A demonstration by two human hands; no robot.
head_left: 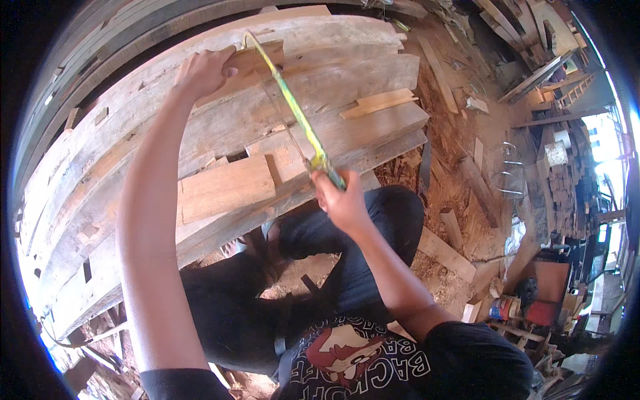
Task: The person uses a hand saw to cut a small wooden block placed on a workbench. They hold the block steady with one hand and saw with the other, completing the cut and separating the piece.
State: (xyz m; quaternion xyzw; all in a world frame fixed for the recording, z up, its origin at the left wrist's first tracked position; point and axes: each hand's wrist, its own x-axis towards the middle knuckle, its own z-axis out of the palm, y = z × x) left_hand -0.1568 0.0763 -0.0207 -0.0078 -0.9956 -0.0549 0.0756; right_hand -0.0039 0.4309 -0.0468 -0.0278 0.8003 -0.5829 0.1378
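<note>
Black shirt (410,370) faces weathered planks (360,73) above littered floor (470,127), right grip (340,200) holding a saw (293,103), left grip (203,72) a board (251,63).

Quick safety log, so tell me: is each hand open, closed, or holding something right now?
Left hand: curled on the brown rectangular wooden block; gripping or just pressing, can't tell.
Right hand: closed, holding the long yellow-green bow saw.
</note>
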